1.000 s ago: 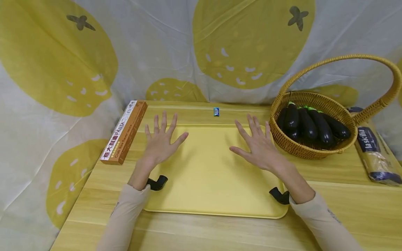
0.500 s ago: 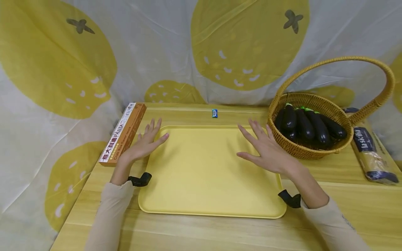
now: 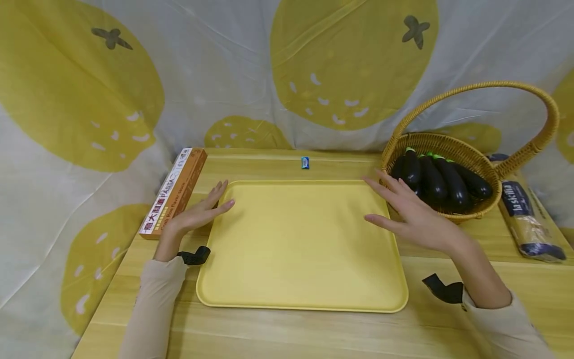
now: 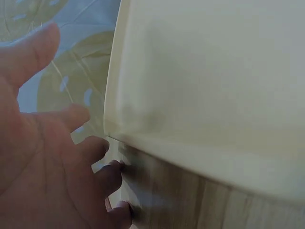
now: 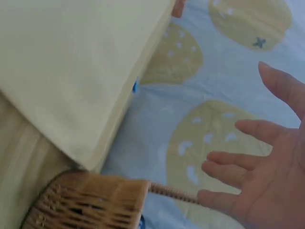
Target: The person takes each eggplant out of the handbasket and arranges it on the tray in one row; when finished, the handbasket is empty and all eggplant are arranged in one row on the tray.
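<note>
Only the head view shows the yellow tray whole (long axis left to right); left hand and right hand flank it, fingers loosely extended.

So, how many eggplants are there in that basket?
At least 5 eggplants: four lie side by side in the wicker basket, and one shows left of them. More may be hidden beneath them or behind the right hand.

We log the left hand shifted out to the tray's left edge, the right hand swung rightward, now overlapping the basket.
</note>
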Demonstrator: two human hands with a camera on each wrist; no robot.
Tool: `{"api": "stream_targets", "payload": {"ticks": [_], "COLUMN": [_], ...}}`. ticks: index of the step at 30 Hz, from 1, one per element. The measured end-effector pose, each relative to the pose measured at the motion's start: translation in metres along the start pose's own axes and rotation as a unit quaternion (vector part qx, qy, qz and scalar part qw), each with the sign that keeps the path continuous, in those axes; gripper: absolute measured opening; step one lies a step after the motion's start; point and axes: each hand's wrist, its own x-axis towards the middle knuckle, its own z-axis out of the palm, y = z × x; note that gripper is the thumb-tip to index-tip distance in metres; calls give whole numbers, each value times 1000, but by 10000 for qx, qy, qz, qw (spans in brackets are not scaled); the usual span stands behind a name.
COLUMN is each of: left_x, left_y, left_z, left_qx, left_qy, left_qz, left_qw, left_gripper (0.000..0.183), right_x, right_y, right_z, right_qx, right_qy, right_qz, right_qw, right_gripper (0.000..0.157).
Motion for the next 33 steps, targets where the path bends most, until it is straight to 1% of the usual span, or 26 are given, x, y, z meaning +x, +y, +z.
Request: {"api": "stream_targets", "payload": {"ticks": [2, 5, 8, 11, 15, 21, 26, 30, 33], "left_x": [1, 1, -2, -5, -8, -7, -6, -7, -9], "left_y": [-5, -7, -7, -8, -12, -20, -25, -28, -30], "left_z": [0, -1, -3, -6, -10, -12, -15, -17, -18], "left_qx": [-14, 15, -57, -148, -33, 377, 466, 505, 543], "left_qy": [-80, -237, -421, -534, -601, -559, -597, -612, -604], "left_qz": [-98, -140, -189, -308, -311, -6, 270, 326, 267], "left_qw": [9999, 9996, 9989, 9980, 9977, 9977, 9968, 9963, 9963], "left_gripper": [86, 86, 87, 90, 98, 117, 135, 141, 142], "right_x": [-4, -10, -17, -23, -30, -33, -34, -32, -29], "right_y": [4, 12, 19, 28, 38, 54, 70, 82, 90], "right_z": [-6, -14, -23, -31, -42, -51, -58, -63, -64], "right_qx": [50, 3, -14, -26, -7, -230, -301, -383, -457], "right_qy": [83, 335, 530, 668, 767, 908, 964, 974, 964], "right_qz": [6, 29, 186, 357, 683, 1229, 1588, 1871, 2057], "right_qw": [10000, 9994, 9984, 9971, 9947, 9880, 9821, 9768, 9728], "right_gripper": [78, 77, 78, 78, 79, 81, 81, 79, 80]}}
